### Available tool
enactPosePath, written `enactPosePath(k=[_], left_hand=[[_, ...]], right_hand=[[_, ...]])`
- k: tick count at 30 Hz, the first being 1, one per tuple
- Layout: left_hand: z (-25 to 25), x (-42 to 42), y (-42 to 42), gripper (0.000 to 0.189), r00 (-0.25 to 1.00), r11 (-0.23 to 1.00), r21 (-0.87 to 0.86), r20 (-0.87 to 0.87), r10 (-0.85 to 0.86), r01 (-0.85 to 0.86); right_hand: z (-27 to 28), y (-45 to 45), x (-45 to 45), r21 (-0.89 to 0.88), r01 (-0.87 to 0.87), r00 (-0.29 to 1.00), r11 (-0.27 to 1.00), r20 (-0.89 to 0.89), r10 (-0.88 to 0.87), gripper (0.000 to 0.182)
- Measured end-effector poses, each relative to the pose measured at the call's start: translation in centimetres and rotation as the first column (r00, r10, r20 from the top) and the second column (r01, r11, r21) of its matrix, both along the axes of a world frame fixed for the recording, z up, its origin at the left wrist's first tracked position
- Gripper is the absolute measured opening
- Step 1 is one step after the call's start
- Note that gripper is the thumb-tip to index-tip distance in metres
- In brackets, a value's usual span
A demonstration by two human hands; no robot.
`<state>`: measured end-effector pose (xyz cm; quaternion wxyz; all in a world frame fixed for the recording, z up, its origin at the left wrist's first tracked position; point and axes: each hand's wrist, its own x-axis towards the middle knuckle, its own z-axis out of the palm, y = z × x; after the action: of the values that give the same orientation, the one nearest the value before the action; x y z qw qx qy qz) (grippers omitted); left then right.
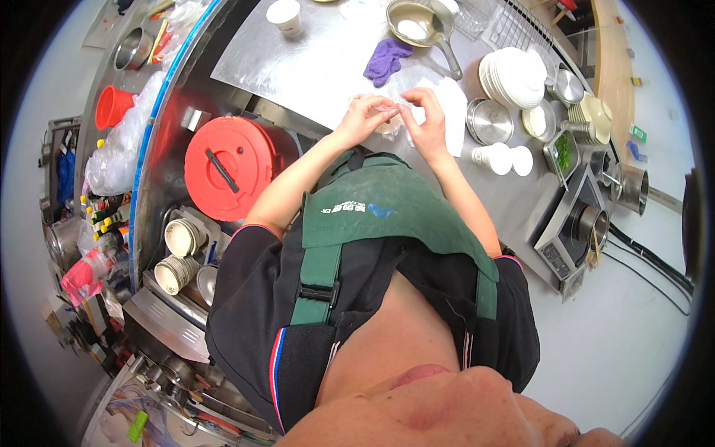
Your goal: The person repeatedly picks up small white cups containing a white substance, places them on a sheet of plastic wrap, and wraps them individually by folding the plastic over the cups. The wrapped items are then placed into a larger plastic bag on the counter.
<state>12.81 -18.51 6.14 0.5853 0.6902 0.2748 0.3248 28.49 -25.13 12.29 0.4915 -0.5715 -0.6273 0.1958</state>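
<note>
My left hand [366, 120] and my right hand [427, 125] meet over the near edge of the steel worktable [324, 72]. Thumbs and fingertips of both pinch the upper part of a small clear plastic bag [389, 132]. Something pale seems to be inside it, though my fingers partly hide it. White paper or cloth sheets [453, 114] lie under and beside my right hand. Beyond my hands is a crumpled purple cloth [386, 60]. A saucepan [416, 25] with a white thing in it stands behind the cloth, its handle angled toward me.
Stacked white plates [505, 75], metal tins [491, 122] and paper cups [494, 158] stand to the right. Past them are chopped greens [563, 151] in a tray and a cooktop [567, 229] with pots. A red-lidded bin [226, 167] is below left; a paper cup [284, 18] stands farther back.
</note>
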Motion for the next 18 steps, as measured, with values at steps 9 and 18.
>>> enactPosePath(k=[9,18], left_hand=[[0.7,0.1,1.1,0.017,0.998,0.981,-0.191,0.058,-0.006,0.017],[3.7,-1.3,1.7,0.012,0.962,0.942,0.324,-0.272,0.000,0.092]], right_hand=[[-4.0,0.7,0.4,-0.228,0.106,0.961,0.968,-0.228,-0.159,0.010],[-1.8,-0.7,0.8,-0.173,-0.162,0.978,0.971,-0.158,0.135,0.009]])
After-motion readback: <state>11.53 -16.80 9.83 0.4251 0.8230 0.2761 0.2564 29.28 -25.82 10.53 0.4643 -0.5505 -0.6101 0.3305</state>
